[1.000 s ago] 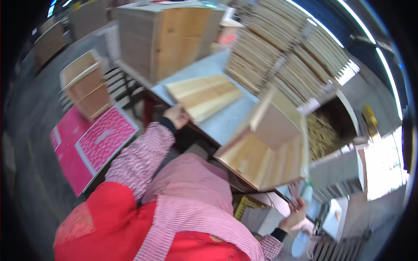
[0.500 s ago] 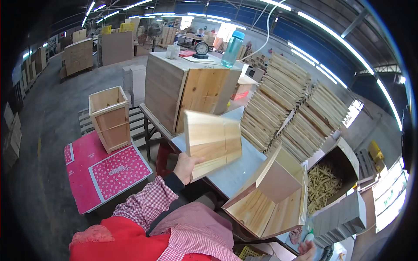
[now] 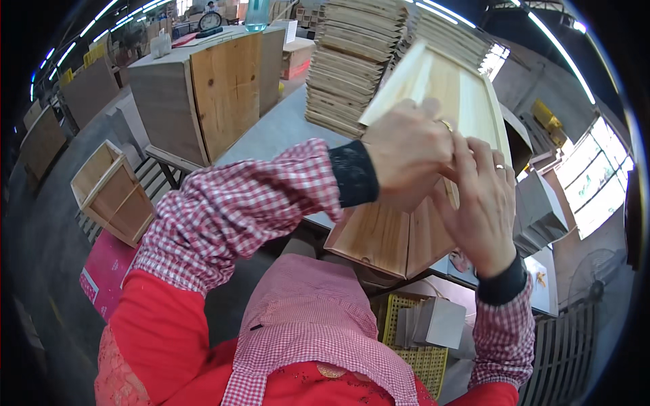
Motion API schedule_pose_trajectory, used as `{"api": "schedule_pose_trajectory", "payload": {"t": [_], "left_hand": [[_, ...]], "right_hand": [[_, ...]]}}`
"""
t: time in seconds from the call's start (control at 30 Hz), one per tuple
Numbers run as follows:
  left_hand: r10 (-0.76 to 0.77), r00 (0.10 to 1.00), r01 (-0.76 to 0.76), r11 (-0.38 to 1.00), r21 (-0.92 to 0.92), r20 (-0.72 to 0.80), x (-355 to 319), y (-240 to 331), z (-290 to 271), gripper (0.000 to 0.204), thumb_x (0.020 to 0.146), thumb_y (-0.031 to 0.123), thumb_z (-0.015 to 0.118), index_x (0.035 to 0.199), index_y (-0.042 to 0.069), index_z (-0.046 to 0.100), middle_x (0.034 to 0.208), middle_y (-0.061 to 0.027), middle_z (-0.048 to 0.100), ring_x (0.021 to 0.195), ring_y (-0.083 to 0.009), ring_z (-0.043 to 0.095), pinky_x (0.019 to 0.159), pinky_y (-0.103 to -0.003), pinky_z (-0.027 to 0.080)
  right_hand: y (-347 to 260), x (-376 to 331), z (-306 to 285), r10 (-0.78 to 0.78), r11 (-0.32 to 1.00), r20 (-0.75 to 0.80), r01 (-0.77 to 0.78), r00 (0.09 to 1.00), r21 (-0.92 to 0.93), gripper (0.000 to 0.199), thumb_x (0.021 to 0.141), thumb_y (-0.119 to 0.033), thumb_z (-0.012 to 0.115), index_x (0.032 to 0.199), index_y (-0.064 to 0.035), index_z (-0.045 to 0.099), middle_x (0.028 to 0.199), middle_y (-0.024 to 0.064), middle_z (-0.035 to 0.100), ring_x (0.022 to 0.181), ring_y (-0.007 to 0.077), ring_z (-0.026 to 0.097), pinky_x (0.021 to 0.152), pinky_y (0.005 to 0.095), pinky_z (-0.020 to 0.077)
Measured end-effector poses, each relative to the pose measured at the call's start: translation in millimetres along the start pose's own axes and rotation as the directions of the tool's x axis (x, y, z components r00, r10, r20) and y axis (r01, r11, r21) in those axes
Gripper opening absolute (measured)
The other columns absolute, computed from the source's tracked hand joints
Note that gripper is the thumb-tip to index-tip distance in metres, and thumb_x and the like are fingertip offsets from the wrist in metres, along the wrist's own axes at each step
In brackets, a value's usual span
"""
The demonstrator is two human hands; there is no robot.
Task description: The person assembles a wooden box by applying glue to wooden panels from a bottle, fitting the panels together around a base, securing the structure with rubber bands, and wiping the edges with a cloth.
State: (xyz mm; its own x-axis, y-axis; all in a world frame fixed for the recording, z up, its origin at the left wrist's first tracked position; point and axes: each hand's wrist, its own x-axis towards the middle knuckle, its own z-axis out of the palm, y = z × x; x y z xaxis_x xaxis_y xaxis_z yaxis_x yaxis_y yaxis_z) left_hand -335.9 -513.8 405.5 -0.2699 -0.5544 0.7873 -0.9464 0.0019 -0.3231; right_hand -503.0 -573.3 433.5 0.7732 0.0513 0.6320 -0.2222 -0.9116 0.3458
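Note:
A pale wooden panel (image 3: pixel 467 101) with a narrow raised rim is tilted up in front of me, above an open wooden box (image 3: pixel 376 240) on the table. My left hand (image 3: pixel 409 149) is closed at the panel's near edge, its fingers curled and partly hidden. Close beside it, my right hand (image 3: pixel 481 196) grips the same edge with bent fingers, the thumb low. The two hands almost touch. Both hands and the panel cover much of the box, whose plank sides show below.
Stacked wooden panels (image 3: pixel 352 68) stand at the table's back, near a large wooden cabinet (image 3: pixel 227 95) topped by a bottle (image 3: pixel 257 15) and clock (image 3: pixel 209 22). Grey blocks (image 3: pixel 542 210) sit to the right. A yellow crate (image 3: pixel 430 369) is below; a tall wooden box (image 3: pixel 115 193) stands left.
My left hand has carried the panel rightward from over the table to above the open box. My right hand has come up from the lower right to the panel. The view has swung right.

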Motion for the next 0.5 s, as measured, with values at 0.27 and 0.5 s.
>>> {"api": "schedule_pose_trajectory", "payload": {"t": [0.27,0.5], "left_hand": [[-0.095,0.993,0.095,0.995,-0.009,0.065,-18.4,54.0,18.3,0.025,0.072,0.024,0.066,0.087,0.004,0.066,0.091,-0.0054,0.059,0.096,-0.0227,0.056,0.081,-0.036,0.045],[-0.545,0.838,0.436,0.628,-0.644,0.036,-123.8,16.2,-2.1,0.064,0.077,0.023,0.078,0.134,0.007,0.054,0.111,-0.0089,0.054,0.105,-0.0235,0.054,0.094,-0.037,0.045]], "right_hand": [[42.3,-42.9,47.1,0.019,0.992,0.104,-0.005,0.994,-0.129,0.049,0.067,-0.002,0.066,0.116,-0.0027,0.058,0.089,0.0127,0.048,0.087,0.0304,0.053,0.073,0.0397,0.0449],[40.3,-66.9,55.4,0.029,0.994,0.216,-0.007,0.976,-0.105,0.056,0.060,0.006,0.061,0.115,-0.0013,0.058,0.088,0.0125,0.047,0.085,0.0307,0.052,0.072,0.0397,0.0450]]}}
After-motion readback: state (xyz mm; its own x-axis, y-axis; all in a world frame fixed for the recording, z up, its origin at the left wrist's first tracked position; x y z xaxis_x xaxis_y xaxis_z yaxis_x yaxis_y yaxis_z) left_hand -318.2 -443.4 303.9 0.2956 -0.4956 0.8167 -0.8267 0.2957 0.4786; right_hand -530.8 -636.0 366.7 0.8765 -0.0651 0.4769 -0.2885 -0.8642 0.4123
